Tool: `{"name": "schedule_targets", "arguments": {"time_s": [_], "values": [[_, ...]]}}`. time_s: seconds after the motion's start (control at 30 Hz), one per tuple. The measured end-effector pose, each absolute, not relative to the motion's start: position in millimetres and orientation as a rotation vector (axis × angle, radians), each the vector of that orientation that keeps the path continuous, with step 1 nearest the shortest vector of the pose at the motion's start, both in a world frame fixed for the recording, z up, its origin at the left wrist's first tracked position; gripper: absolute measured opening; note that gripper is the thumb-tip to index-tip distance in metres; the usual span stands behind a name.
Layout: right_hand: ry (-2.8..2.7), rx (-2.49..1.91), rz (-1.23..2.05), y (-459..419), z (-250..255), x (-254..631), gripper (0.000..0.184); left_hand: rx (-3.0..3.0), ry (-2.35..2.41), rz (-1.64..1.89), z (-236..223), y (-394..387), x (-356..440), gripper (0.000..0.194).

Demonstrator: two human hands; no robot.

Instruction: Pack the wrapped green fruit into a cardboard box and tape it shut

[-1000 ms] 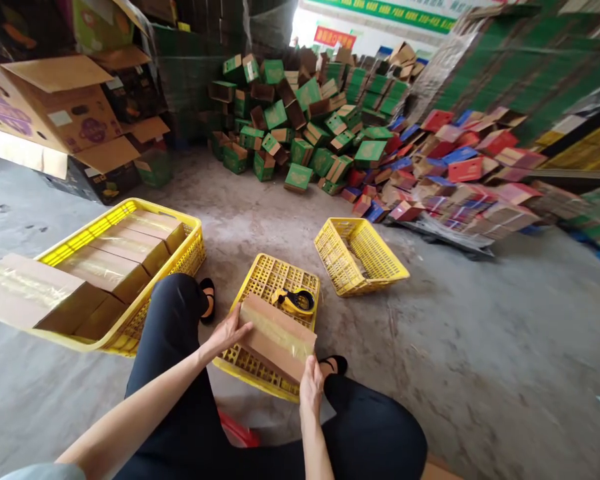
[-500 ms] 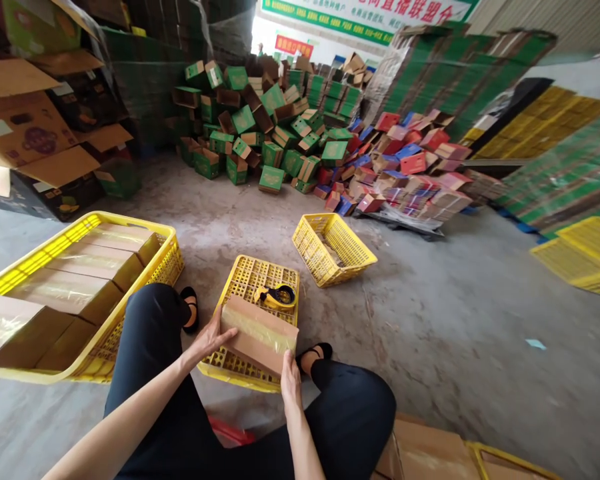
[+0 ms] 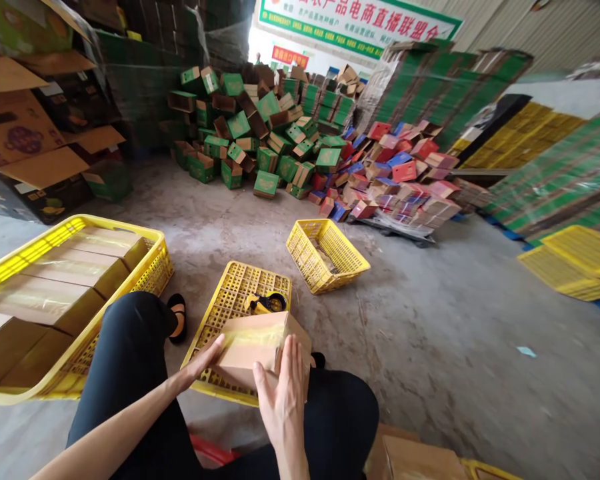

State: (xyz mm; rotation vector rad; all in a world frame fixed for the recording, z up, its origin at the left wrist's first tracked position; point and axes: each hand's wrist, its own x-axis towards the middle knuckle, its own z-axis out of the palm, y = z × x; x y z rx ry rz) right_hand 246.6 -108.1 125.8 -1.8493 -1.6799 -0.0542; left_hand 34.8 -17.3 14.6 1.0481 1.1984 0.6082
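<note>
A brown cardboard box [image 3: 253, 343] sealed with clear tape is held over an upturned yellow crate [image 3: 235, 297] between my knees. My left hand [image 3: 205, 360] presses its left end, fingers stretched along the side. My right hand [image 3: 280, 393] lies flat against its near right face, fingers straight and together. The two palms squeeze the box between them. A yellow and black tape dispenser [image 3: 266, 303] rests on the crate just beyond the box.
A large yellow crate [image 3: 145, 267] filled with taped brown boxes sits at my left. A smaller empty yellow basket [image 3: 327, 257] lies tilted on the concrete ahead. Piles of green, red and blue cartons [image 3: 300, 143] fill the back. Another brown box [image 3: 420, 460] is at my right knee.
The box has been turned and lifted toward me. My right hand moved from its near corner up onto its side face. The camera swung slightly right.
</note>
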Motion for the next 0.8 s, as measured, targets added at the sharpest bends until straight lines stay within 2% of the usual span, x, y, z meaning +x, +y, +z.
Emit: {"name": "schedule_targets", "arguments": {"time_s": [0.1, 0.2, 0.33, 0.43, 0.53, 0.67, 0.8], "values": [[-1.816, -1.806, -0.175, -100, 141, 236, 0.1, 1.025, 1.202, 0.535, 26, -15, 39, 0.108], [-1.924, -1.731, -0.176, -92, 146, 223, 0.099, 1.179, 1.179, 0.648, 53, -14, 31, 0.103], [-2.052, -1.574, -0.058, -86, 145, 199, 0.081, 1.542, 0.922, 0.938, 97, -28, 8, 0.08], [-2.114, -1.446, -0.032, -82, 144, 187, 0.065, 1.832, 0.95, 0.907, 118, -42, -12, 0.068], [-2.132, -1.382, -0.054, -71, 148, 186, 0.061, 2.037, 1.023, 0.887, 123, -52, -26, 0.059], [-2.236, -1.388, -0.032, -52, 164, 194, 0.048, 2.169, 1.052, 0.907, 118, -56, -27, 0.058], [-2.349, -1.435, -0.101, -35, 174, 195, 0.044, 2.191, 1.053, 0.909, 117, -53, -22, 0.057]]}}
